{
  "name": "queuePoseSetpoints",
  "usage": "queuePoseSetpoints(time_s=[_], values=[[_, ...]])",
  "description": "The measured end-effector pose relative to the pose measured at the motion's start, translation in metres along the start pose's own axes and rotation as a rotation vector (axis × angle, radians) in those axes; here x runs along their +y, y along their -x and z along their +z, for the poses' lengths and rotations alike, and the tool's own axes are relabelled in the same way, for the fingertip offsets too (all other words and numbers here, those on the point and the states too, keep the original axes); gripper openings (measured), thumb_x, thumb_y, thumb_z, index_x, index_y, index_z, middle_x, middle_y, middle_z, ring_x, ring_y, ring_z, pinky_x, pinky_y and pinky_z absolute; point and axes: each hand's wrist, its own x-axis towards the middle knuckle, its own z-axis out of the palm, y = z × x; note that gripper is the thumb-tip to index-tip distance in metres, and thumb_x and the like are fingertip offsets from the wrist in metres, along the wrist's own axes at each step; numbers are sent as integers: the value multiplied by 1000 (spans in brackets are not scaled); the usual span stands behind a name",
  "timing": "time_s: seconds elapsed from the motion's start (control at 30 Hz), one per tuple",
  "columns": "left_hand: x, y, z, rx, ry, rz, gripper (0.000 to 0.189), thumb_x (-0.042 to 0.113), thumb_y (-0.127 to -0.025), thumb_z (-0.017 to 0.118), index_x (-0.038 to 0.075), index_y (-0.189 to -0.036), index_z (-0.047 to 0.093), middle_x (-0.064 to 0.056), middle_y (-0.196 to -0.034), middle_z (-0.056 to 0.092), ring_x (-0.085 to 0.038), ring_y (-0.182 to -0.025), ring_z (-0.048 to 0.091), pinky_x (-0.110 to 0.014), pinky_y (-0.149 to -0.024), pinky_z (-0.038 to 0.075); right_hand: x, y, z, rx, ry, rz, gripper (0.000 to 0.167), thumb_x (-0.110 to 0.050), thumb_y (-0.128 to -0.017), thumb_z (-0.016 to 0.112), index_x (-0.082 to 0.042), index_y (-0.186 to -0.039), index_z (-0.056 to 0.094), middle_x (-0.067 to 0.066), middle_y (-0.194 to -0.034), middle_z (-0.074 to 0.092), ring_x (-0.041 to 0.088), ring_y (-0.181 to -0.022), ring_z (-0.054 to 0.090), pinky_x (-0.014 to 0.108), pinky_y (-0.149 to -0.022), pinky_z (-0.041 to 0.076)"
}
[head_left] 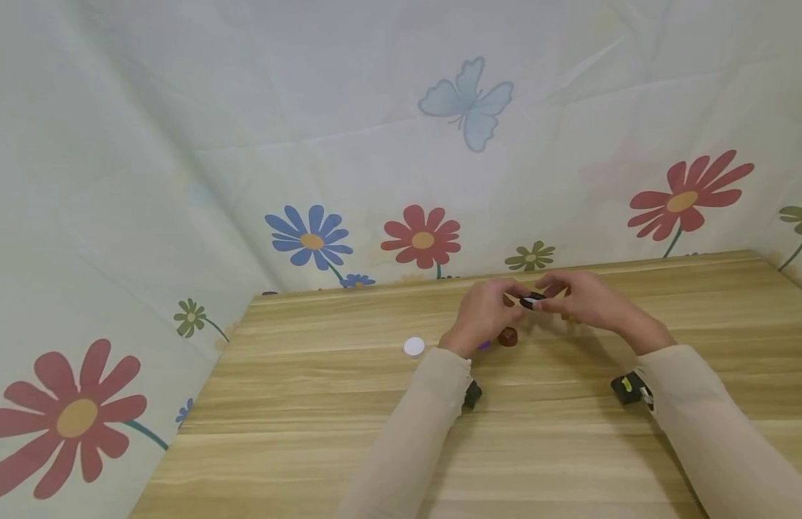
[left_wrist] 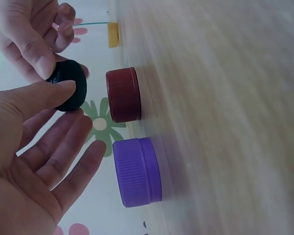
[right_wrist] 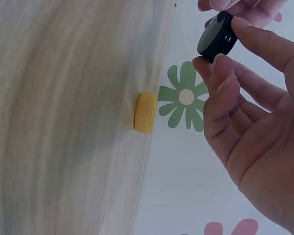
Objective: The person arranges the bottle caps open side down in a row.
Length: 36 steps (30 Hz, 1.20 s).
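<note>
A black bottle cap (right_wrist: 218, 35) is held up off the table between both hands. My left hand (left_wrist: 44, 132) pinches it with the thumb on its face and fingers behind. From the other side, my right hand (right_wrist: 259, 98) grips its edge between thumb and fingertips. Below the hands stand a dark red cap (left_wrist: 123, 95) and a ribbed purple cap (left_wrist: 136, 171), side by side on the table. A yellow cap (right_wrist: 145, 112) lies near the right hand, mostly hidden behind it in the head view.
A white round cap (head_left: 414, 347) lies left of the left wrist on the wooden table (head_left: 297, 404). Behind the table's far edge hangs a flowered cloth (head_left: 349, 166). Dark wrist-worn devices show at both sleeves, one being the right wrist device (head_left: 627, 388).
</note>
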Motion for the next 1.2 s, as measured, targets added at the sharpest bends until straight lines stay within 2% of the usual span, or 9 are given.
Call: queuePoseSetpoints(time_s=[0.27, 0.43, 0.63, 0.9, 1.03, 1.2], values=[[-4, 2, -1, 24, -2, 14, 19, 19, -97, 81, 17, -116, 79, 7, -113, 78, -5, -91, 72, -17, -77, 51, -3, 2, -1, -13, -2, 1, 48, -25, -103, 74, 8, -136, 62, 21, -116, 71, 26, -73, 65, 39, -59, 55], [-4, 3, -2, 35, -21, 14, 19, 21, -98, 80, 17, -117, 79, 6, -113, 79, -4, -90, 72, -18, -78, 52, -3, 2, -1, -3, -6, -1, 45, -25, -104, 73, 6, -134, 63, 19, -116, 71, 25, -73, 64, 38, -58, 54], [-5, 3, -2, 54, -42, 16, 20, 22, -99, 79, 17, -118, 79, 6, -113, 79, -4, -90, 73, -18, -76, 52, -5, 2, -2, 20, -22, -8, 36, -23, -102, 76, 2, -126, 68, 17, -116, 72, 25, -75, 65, 39, -62, 57], [-6, 4, -3, 76, -46, 20, 20, 26, -101, 77, 18, -119, 79, 8, -113, 79, -3, -92, 72, -19, -77, 51, -6, 2, -3, 28, -45, -16, 34, -18, -99, 78, 2, -124, 68, 18, -117, 70, 29, -76, 65, 37, -61, 56], [-6, 4, -3, 83, -51, 30, 21, 26, -102, 76, 17, -120, 79, 7, -114, 79, -5, -95, 72, -19, -79, 50, -5, 3, -3, 33, -41, -21, 29, -14, -100, 77, 2, -122, 68, 20, -117, 69, 29, -76, 65, 34, -59, 53], [-6, 4, -4, 89, -48, 35, 20, 27, -103, 74, 18, -120, 79, 7, -112, 79, -6, -96, 70, -20, -78, 49, -5, 3, -3, 42, -40, -30, 22, -9, -102, 72, 3, -120, 68, 21, -113, 70, 31, -78, 67, 36, -60, 56]])
